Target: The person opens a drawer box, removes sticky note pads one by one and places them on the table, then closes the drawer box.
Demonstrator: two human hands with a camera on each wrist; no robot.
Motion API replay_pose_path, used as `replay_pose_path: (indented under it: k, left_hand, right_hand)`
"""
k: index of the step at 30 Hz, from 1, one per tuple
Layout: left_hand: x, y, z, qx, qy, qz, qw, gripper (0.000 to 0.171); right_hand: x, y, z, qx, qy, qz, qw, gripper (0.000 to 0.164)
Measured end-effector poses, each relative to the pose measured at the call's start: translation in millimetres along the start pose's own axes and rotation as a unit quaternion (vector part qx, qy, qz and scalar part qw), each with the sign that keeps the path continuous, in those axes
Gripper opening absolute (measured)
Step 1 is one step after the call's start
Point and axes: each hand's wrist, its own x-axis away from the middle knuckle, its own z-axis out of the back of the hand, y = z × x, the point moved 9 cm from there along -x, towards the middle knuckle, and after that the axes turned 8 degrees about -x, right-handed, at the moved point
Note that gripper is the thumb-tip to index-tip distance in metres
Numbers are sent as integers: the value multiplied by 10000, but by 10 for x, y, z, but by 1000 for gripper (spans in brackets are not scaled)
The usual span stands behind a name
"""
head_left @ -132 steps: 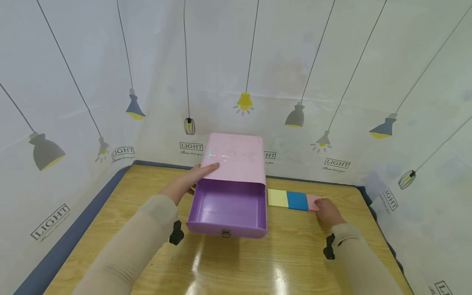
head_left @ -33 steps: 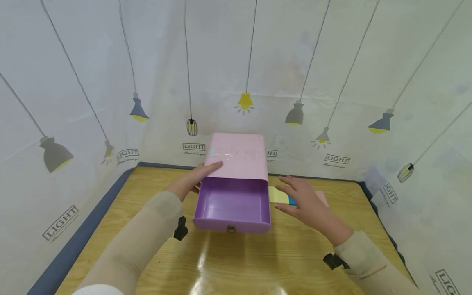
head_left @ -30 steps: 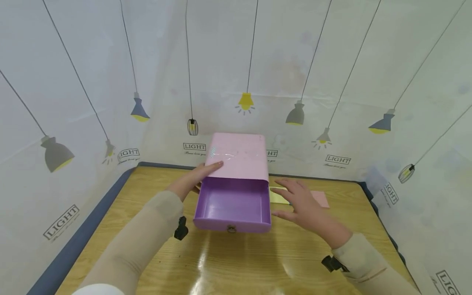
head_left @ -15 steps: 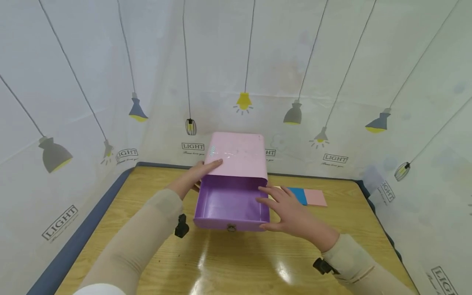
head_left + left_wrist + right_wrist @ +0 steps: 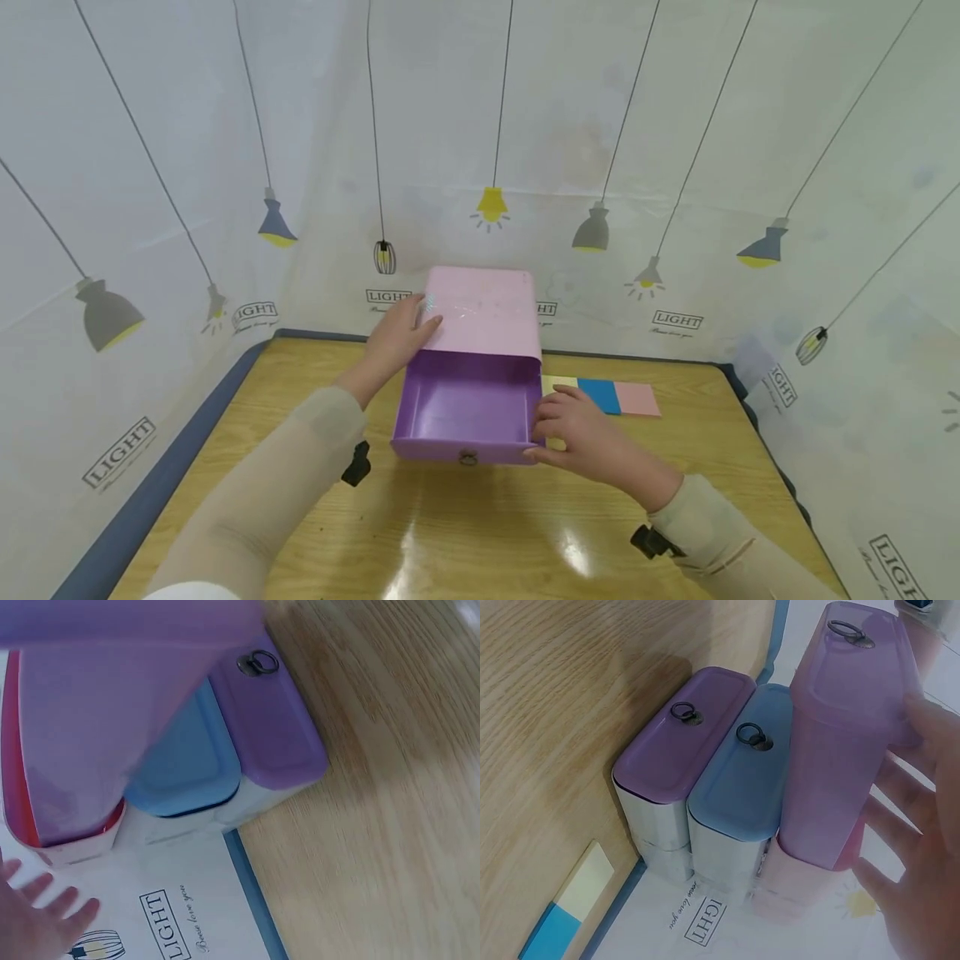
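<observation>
A small stacked drawer cabinet (image 5: 480,310) with a pink top stands against the back. Its top purple drawer (image 5: 465,400) is pulled well out, with a bare inside and a ring pull on its front. My left hand (image 5: 390,343) is at the cabinet's left edge, its thumb over the top; its fingers (image 5: 52,896) are spread in the left wrist view. My right hand (image 5: 588,437) grips the drawer's right front corner, fingers curled over the side wall and thumb at the front. The right wrist view shows the thumb at that corner; the fingertips are partly hidden.
Blue (image 5: 742,765) and purple (image 5: 686,735) lower drawers are closed. Yellow (image 5: 558,382), blue (image 5: 598,396) and pink (image 5: 637,398) paper pads lie in a row right of the cabinet. A lamp-patterned sheet (image 5: 675,125) lines the table (image 5: 480,533) behind and beside.
My right hand left the pink pad, came left to the drawer, and its fingers curled onto the right front corner. My left hand shifted slightly back and its fingers lifted into view.
</observation>
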Motion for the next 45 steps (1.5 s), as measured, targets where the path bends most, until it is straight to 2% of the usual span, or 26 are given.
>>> replay_pose_path:
  k: [3,6,8,10,17,23,26,30,35,38,42,45]
  left_hand:
    - [47,116,47,-318,23,-675,9972,63]
    - [111,204,56,-729,-36,-1315,9886,57]
    - [157,239,47,-936,-119,-1630,9821,56]
    - [192,248,23,-1043,-226,-1803,9778,56]
    - [261,258,-4,-960,-539,-1870,9762,58]
    - [223,226,15,-889,-602,-1604,9812,59]
    - [203,254,7,-1036,-528,-1651,9794,60]
    - [194,305,-20,-1452,-489,-1751,9726,67]
    - [199,333,-61,-1860,-600,-1652,9667,83]
    - [191,417,-77,-2136,-565,-1814,9583,90]
    - [188,567,-128,-2681,-497,-2186,9369,99]
    - [192,617,-173,-3076,-514,-2284,9223,101]
  right_hand:
    - [-15,-39,-4,62,-54,70,9999,15]
    - [-38,-35,14,187,73,14,9998,14]
    - [-53,3,28,228,208,-77,9995,14]
    - [-73,45,47,238,355,-186,9989,16]
    - [-132,196,64,134,804,-336,9961,16]
    - [-163,388,115,-288,1483,-729,9858,12]
    - [-154,457,123,-324,1799,-927,9788,12]
    - [-156,494,165,-250,2203,-1051,9694,13]
    - [-197,524,195,-240,2310,-1304,9639,25]
    - [-228,562,194,-256,2242,-1478,9629,28]
    - [-259,613,191,-271,2186,-1654,9613,31]
    - [-283,643,190,-256,2158,-1727,9607,32]
